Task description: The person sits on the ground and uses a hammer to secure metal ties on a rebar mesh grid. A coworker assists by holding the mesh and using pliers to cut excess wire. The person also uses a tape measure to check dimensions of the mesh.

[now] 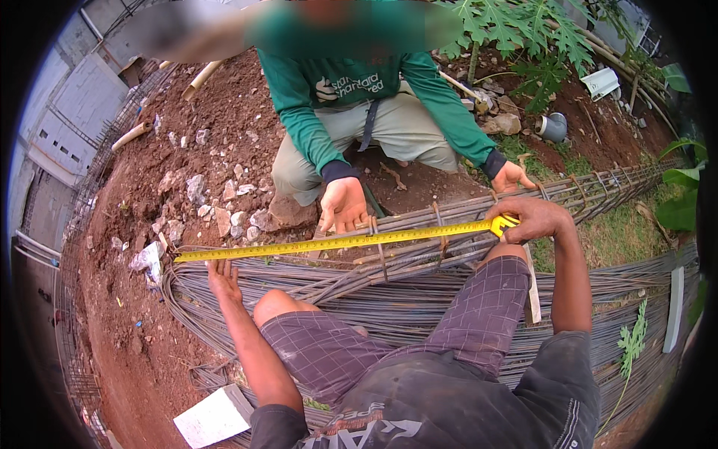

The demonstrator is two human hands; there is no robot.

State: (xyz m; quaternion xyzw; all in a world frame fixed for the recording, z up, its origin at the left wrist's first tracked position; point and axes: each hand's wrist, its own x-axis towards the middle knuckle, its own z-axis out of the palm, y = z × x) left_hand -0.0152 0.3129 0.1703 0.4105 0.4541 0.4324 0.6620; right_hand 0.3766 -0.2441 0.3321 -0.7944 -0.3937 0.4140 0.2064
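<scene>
A yellow tape measure blade (314,245) stretches across a long cage of tied steel bars (407,224). My right hand (535,217) grips its yellow case (505,224) above my right knee. The blade's free end lies at the left, by the bent ends of the bars. Just inside that end, my left hand (223,280) reaches up with fingers stretched out, their tips at the blade's lower edge. Facing me, a co-worker in a green shirt (336,97) crouches; one hand (343,203) is open, palm up, beside the cage, and the other hand (511,176) is at its far side.
Many loose steel rods (374,310) lie beneath my legs. A wooden strip (532,288) stands by my right knee. Reddish soil with stones (196,189) spreads to the left. A white block (215,417) is at lower left, a grey pipe fitting (552,127) at upper right.
</scene>
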